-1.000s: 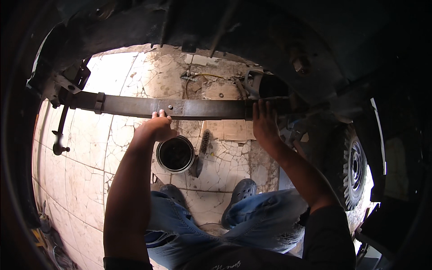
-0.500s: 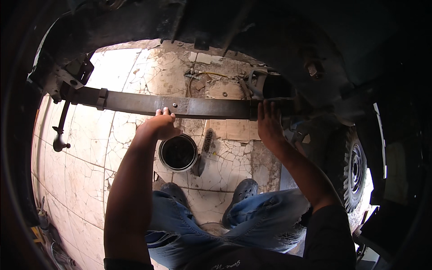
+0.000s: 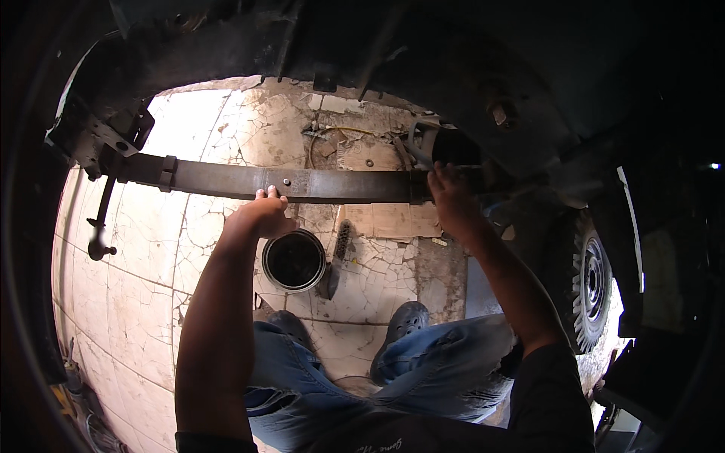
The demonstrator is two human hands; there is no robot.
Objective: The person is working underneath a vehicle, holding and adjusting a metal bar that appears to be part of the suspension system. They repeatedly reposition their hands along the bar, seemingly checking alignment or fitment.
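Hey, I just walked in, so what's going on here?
A person has both bare hands at a long metal bar that runs crosswise in front of them. The fingers of the left hand touch its near edge, close to a small bolt; the right hand is at the bar farther right. Whether either hand grips is unclear. Below, a round can and a brush sit on the cracked tile floor.

left grip (image 3: 258, 217): fingers (image 3: 273, 192) extended | right grip (image 3: 455, 200): fingers forward | forearms (image 3: 226, 294) angled inward
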